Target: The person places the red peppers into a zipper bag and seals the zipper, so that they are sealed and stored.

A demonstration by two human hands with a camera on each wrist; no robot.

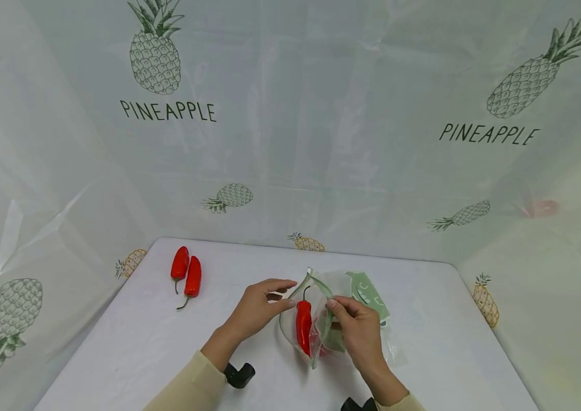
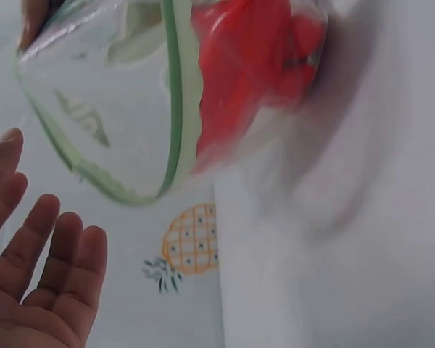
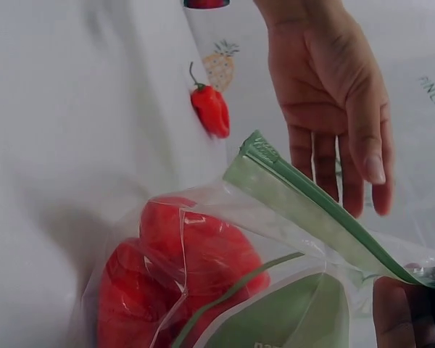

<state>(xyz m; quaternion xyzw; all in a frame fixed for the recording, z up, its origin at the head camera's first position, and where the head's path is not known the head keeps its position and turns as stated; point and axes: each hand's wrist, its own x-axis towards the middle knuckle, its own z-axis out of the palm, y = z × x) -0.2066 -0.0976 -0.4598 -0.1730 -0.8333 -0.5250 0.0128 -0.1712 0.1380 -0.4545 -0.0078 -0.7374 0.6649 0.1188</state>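
Note:
A clear zip bag (image 1: 290,337) with green edging stands with its mouth open towards me, red peppers (image 3: 203,254) inside it. One long red pepper (image 1: 303,328) shows in its mouth, stem up. My right hand (image 1: 359,334) pinches the bag's rim on the right side between thumb and fingers. On the left side, my left hand (image 1: 257,311) is beside the rim. In the left wrist view the left hand's fingers (image 2: 47,272) are spread, apart from the bag and holding nothing.
Two red peppers, one farther (image 1: 180,264) and one nearer (image 1: 193,277), lie at the table's back left. A green printed plastic piece (image 1: 370,294) lies behind the right hand; whether it joins the bag cannot be told. A pineapple-print curtain (image 1: 311,142) surrounds the white table (image 1: 131,359).

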